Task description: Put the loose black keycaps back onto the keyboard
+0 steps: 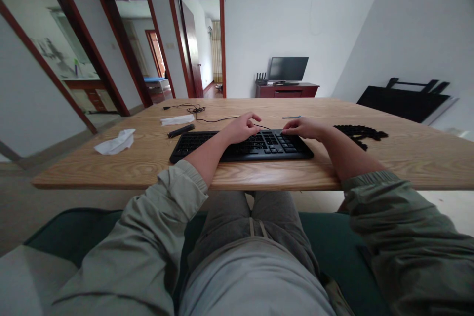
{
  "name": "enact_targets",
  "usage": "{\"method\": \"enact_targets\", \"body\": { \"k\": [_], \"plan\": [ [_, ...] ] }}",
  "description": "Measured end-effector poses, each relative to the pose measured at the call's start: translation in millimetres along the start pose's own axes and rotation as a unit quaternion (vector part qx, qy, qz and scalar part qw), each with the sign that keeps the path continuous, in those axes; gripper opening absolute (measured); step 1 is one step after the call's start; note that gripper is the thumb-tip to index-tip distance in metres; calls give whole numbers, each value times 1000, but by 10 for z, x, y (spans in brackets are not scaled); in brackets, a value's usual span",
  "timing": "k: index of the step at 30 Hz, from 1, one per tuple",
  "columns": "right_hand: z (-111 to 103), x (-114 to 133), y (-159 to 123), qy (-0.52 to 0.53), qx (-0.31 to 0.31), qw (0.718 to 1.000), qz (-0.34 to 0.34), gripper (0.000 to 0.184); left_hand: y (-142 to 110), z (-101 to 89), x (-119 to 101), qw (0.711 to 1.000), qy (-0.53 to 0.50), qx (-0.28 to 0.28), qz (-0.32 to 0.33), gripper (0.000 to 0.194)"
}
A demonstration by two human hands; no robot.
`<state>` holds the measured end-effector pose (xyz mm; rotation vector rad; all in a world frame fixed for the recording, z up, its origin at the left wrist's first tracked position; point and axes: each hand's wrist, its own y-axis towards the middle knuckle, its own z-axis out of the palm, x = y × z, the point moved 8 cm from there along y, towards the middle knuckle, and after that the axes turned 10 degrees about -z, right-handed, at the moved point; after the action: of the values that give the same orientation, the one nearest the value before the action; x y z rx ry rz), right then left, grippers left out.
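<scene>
A black computer keyboard [266,156] lies flat along the near edge of the wooden table. My left hand [240,129] hovers over or rests on its middle, with the index finger and thumb apart and nothing visible between them. At the keyboard's upper right corner, my right hand [304,128] has its thumb and fingertips pressed together on or just above the keys. Whatever they pinch is too small to make out. To the right of that hand lies a heap of small black pieces [361,133] that look like keycaps.
On the wooden table [140,170] are a crumpled white tissue [116,143], a folded white tissue [177,120], a black stick-like object [181,131], a coiled black cable [195,109] and a thin blue stick [292,117]. A television [288,69] stands on a cabinet beyond.
</scene>
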<state>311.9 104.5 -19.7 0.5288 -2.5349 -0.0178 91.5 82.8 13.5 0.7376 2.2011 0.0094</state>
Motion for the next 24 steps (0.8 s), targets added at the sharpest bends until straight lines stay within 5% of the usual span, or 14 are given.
{"method": "enact_targets", "body": {
  "k": [9, 17, 24],
  "plan": [
    [-25, -95, 26, -29, 44, 997, 59, 50, -8, 12, 5, 1000, -4, 7, -10, 36],
    [-15, -86, 107, -43, 12, 999, -3, 47, 34, 17, 53, 1000, -14, 5, -2, 36],
    [-7, -107, 87, -32, -9, 999, 10, 45, 5, 9, 23, 1000, -1, 9, -12, 38]
  ]
}}
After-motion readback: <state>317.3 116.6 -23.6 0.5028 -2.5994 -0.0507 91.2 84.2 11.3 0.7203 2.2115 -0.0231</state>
